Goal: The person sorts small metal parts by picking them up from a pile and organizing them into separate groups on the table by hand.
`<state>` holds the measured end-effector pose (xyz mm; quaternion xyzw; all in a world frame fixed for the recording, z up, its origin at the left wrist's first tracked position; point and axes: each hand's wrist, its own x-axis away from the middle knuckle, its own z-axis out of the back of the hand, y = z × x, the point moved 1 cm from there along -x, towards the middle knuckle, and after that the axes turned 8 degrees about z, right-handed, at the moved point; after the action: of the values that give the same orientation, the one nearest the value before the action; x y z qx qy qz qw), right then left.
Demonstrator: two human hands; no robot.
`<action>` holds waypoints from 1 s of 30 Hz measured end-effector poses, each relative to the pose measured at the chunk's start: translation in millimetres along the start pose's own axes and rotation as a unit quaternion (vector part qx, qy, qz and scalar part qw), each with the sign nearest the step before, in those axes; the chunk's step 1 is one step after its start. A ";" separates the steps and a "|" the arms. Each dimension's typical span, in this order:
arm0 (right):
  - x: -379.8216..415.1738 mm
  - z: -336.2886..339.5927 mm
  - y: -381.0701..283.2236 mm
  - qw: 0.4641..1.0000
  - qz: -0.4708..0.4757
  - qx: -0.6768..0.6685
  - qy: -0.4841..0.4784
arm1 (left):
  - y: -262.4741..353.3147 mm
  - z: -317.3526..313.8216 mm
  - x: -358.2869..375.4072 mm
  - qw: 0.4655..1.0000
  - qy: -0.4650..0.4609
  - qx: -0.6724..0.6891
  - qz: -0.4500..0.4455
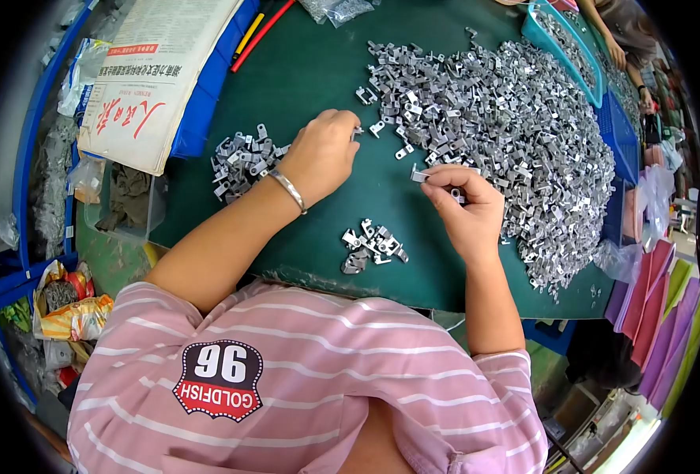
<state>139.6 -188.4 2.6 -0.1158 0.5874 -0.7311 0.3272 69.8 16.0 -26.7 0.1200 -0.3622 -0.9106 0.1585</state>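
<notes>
My right hand (470, 204) pinches a small metal bracket (418, 176) between thumb and fingertips, and another metal piece (456, 194) shows in the curl of its fingers. My left hand (320, 155) is closed, a small metal bracket (356, 133) partly showing at its fingertips. To the right and beyond my hands spreads a large heap of metal brackets (500, 126). A smaller pile of brackets (243, 162) lies left of my left wrist. Close to my body sits a little group of metal pieces (375, 243), some apparently of a different shape.
The green table (310, 63) carries a red stick (263, 35) and a yellow one (249, 35). Newspapers (140, 87) lie over a blue bin at the left. A turquoise basket (563, 43) of metal parts stands far right, near another person's hand (617, 54).
</notes>
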 end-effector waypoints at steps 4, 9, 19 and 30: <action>4.1 -1.1 -5.5 0.995 -0.030 -0.096 -0.002 | 1.2 1.8 6.1 1.000 -0.006 0.002 -0.008; 9.3 1.8 0.5 0.906 -0.167 -0.389 -0.004 | 7.2 8.2 14.5 0.999 -0.024 0.034 -0.030; -5.7 -1.7 10.1 0.844 -0.230 -0.481 -0.045 | 20.4 7.6 39.8 0.661 -0.281 0.645 0.259; -31.6 -26.1 18.3 0.924 0.137 0.351 -0.062 | 18.5 12.6 43.8 0.715 -0.145 0.622 0.284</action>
<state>155.4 -150.3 -15.1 0.0430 0.2817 -0.8302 0.4792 28.9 -5.4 -9.4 -0.0503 -0.8827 -0.3978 0.2451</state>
